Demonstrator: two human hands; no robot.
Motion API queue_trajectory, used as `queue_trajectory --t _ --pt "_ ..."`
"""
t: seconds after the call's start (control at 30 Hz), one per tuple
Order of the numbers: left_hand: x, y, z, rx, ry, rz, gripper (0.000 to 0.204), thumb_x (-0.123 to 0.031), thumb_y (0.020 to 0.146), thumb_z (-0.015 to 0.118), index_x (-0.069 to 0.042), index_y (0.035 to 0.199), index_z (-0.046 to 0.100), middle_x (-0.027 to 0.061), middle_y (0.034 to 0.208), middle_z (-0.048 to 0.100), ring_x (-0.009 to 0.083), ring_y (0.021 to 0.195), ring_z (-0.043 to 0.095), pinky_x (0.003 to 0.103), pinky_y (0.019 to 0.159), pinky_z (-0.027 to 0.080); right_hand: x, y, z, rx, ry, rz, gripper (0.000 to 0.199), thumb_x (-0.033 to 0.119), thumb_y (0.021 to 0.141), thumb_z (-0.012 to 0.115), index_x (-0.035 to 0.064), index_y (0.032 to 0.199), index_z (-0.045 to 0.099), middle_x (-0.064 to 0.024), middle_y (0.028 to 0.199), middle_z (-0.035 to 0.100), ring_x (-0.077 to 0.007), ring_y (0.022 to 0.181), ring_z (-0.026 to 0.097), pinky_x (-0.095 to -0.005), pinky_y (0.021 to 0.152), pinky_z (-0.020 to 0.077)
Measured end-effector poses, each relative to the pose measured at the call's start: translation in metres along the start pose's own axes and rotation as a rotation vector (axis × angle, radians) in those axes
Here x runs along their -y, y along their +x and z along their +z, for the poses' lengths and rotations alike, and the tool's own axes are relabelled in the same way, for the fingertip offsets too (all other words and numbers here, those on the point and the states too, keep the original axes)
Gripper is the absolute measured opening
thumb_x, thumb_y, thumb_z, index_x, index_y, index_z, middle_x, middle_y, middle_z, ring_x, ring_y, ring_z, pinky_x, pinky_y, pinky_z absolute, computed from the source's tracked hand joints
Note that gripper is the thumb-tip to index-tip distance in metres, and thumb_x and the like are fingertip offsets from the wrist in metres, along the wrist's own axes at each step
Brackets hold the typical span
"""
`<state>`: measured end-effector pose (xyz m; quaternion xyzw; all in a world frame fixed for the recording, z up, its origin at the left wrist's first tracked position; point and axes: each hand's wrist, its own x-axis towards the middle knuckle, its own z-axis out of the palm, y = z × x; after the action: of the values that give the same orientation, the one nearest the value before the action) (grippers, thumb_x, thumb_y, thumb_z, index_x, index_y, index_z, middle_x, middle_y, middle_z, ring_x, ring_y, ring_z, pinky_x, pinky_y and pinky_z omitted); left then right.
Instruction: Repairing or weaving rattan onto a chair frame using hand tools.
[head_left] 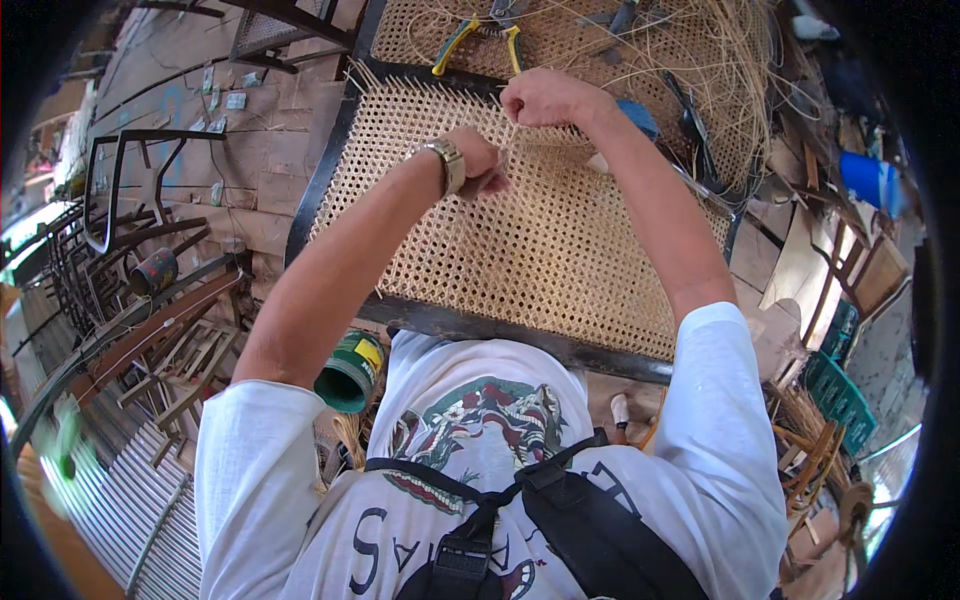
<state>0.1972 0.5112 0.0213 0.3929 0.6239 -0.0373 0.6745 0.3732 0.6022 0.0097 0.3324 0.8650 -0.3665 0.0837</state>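
A woven cane panel point(480, 260) with an open hole pattern lies across a dark wooden frame point(450, 322) in front of me. Loose cane ends stick up along its far edge. Over the middle of the weave is my left hand point(476, 163), a metal watch point(447, 166) on its wrist; motion smears its fingers. My right hand point(548, 98) is closed at the panel's far edge, and what its fingers pinch is too small to make out. Just beyond it lie pliers point(480, 38) with yellow and green handles.
Loose cane strands point(715, 60) pile up at the far right, with dark-handled tools point(692, 125) among them. A green container point(350, 372) stands by the frame's near left. Dark chair frames point(150, 185) crowd the left, and a blue bucket point(870, 180) is at far right.
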Motion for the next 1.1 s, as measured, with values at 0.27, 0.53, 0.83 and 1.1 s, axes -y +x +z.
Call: queue_trajectory --t 0.27,0.53,0.83,1.1 --pt "-0.031 -0.020 0.000 0.006 0.248 -0.129 0.039 -0.032 0.097 0.057 -0.002 0.076 0.073 0.0066 0.065 0.069 0.0138 0.046 0.059 0.034 0.045 0.047 0.008 -0.009 0.011 0.011 0.137 0.019 0.013 0.009 0.073 0.069 0.0034 0.084 0.067 -0.0095 0.077 0.066 -0.0221 0.073 0.063 -0.0373 0.065 0.0494" --pt "-0.032 -0.016 -0.002 -0.069 0.456 0.007 0.045 -0.033 0.097 0.049 -0.003 0.072 0.072 0.0087 0.063 0.068 0.0138 0.048 0.060 0.036 0.047 0.049 0.020 -0.016 0.001 0.090 0.173 0.032 0.011 0.010 0.077 0.071 0.0034 0.086 0.067 -0.0075 0.078 0.067 -0.0200 0.074 0.063 -0.0361 0.068 0.0499" --pt "0.001 -0.109 -0.023 -0.461 1.012 0.260 0.050 -0.047 0.093 0.054 -0.002 0.079 0.069 0.0177 0.070 0.067 0.0321 0.066 0.066 0.046 0.066 0.051 0.059 -0.021 0.012 0.215 0.964 -0.148 0.027 0.028 0.100 0.058 0.0035 0.102 0.068 -0.0024 0.091 0.067 -0.0120 0.082 0.061 -0.0288 0.074 0.0499" --pt "0.014 -0.069 -0.008 -0.363 0.576 0.221 0.036 -0.032 0.092 0.054 -0.006 0.075 0.072 0.0148 0.071 0.069 0.0278 0.064 0.067 0.042 0.065 0.054 0.010 -0.017 0.020 -0.135 0.417 -0.084 0.020 0.022 0.081 0.077 0.0033 0.087 0.072 -0.0037 0.075 0.063 -0.0116 0.066 0.057 -0.0288 0.059 0.0454"
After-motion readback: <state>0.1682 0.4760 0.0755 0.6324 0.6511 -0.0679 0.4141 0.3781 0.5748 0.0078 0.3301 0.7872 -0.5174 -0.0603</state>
